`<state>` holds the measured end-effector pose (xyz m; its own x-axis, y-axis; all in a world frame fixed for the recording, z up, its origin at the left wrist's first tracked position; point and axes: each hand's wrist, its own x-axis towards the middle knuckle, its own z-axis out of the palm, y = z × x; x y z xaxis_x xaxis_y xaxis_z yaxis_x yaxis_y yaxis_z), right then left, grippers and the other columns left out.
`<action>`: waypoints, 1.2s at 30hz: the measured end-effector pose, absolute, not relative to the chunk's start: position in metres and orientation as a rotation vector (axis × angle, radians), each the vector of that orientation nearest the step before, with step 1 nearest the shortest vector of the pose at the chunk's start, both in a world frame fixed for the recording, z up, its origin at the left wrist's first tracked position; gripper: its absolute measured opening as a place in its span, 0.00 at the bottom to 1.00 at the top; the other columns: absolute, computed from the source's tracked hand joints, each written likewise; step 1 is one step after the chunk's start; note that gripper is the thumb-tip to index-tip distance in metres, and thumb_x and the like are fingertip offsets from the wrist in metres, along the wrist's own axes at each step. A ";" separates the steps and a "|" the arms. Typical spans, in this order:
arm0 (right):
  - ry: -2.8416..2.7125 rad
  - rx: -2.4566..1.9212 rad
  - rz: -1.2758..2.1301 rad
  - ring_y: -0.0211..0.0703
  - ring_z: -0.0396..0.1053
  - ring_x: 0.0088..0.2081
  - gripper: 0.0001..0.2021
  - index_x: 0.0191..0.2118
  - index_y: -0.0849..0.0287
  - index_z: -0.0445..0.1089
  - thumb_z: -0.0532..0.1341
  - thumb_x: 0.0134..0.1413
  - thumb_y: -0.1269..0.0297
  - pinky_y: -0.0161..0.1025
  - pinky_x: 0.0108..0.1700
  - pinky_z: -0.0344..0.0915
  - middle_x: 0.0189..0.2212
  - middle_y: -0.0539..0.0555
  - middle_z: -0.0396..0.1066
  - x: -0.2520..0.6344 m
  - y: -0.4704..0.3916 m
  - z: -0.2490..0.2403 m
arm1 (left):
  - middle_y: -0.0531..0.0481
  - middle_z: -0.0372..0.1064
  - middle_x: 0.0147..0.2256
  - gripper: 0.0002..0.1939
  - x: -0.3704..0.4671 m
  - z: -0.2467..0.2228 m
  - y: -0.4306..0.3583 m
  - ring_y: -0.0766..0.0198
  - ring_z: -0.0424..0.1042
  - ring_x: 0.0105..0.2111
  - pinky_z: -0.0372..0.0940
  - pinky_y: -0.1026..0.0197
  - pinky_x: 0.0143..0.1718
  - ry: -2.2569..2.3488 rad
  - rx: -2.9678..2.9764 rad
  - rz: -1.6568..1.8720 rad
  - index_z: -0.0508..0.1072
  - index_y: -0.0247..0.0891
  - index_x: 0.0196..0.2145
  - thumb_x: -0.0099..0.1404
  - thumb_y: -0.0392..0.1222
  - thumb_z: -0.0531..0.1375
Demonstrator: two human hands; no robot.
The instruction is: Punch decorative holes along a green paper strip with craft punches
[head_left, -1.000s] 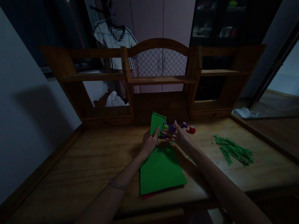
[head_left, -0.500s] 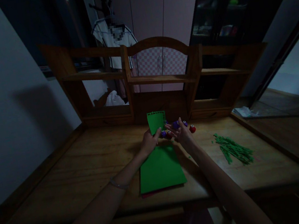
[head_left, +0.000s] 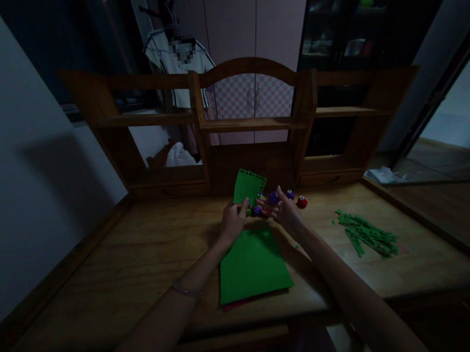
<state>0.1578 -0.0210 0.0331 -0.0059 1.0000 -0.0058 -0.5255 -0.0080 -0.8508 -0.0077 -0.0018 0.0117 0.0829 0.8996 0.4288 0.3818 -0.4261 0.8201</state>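
A small green sheet (head_left: 247, 187) with a row of holes along its top and right edges is pinched by my left hand (head_left: 234, 221). My right hand (head_left: 283, 209) is just right of the sheet, palm partly up, fingers spread and holding nothing visible. Behind and between the hands lie small purple balls (head_left: 291, 194) and a red one (head_left: 302, 202), some partly hidden by my fingers. Nearer to me, a larger green sheet (head_left: 252, 264) lies flat, with a reddish edge showing beneath it.
A pile of thin green strips (head_left: 367, 232) lies on the wooden desk (head_left: 132, 256) to the right. A wooden shelf unit (head_left: 253, 123) stands along the desk's back edge. Small green scraps lie near my right forearm and beside the pile.
The small green sheet has tilted clockwise in my left hand, its top leaning right. My right hand has shifted slightly left.
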 end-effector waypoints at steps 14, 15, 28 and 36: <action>-0.830 -0.802 1.483 0.49 0.74 0.39 0.16 0.36 0.58 0.64 0.55 0.55 0.48 0.41 0.32 0.72 0.33 0.56 0.74 0.156 -0.024 0.034 | 0.52 0.60 0.12 0.27 -0.008 0.015 -0.003 0.65 0.65 0.19 0.56 0.64 0.26 1.244 1.825 1.324 0.66 0.37 0.15 0.64 0.56 0.48; -0.826 -0.797 1.481 0.49 0.74 0.40 0.16 0.36 0.58 0.64 0.56 0.55 0.48 0.41 0.32 0.72 0.33 0.56 0.74 0.156 -0.024 0.034 | 0.52 0.60 0.12 0.26 -0.008 0.015 -0.004 0.65 0.65 0.19 0.56 0.64 0.26 1.238 1.821 1.330 0.66 0.37 0.16 0.64 0.56 0.48; -0.822 -0.761 1.485 0.46 0.73 0.42 0.18 0.29 0.58 0.66 0.53 0.56 0.47 0.36 0.34 0.73 0.33 0.56 0.75 0.158 -0.028 0.040 | 0.54 0.62 0.15 0.20 -0.007 0.012 -0.002 0.66 0.64 0.18 0.57 0.64 0.25 1.202 1.753 1.349 0.71 0.37 0.28 0.64 0.55 0.50; -0.783 -0.710 1.500 0.46 0.72 0.45 0.19 0.29 0.59 0.67 0.53 0.56 0.46 0.33 0.31 0.73 0.38 0.58 0.74 0.164 -0.028 0.045 | 0.54 0.62 0.15 0.20 -0.007 0.012 -0.002 0.66 0.64 0.18 0.56 0.65 0.23 1.203 1.718 1.349 0.70 0.37 0.28 0.63 0.56 0.50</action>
<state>0.1635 -0.0282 0.0448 -0.0727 0.9973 0.0127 -0.5806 -0.0319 -0.8135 -0.0068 -0.0019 0.0120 0.0561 0.9238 0.3788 0.2710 -0.3793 0.8847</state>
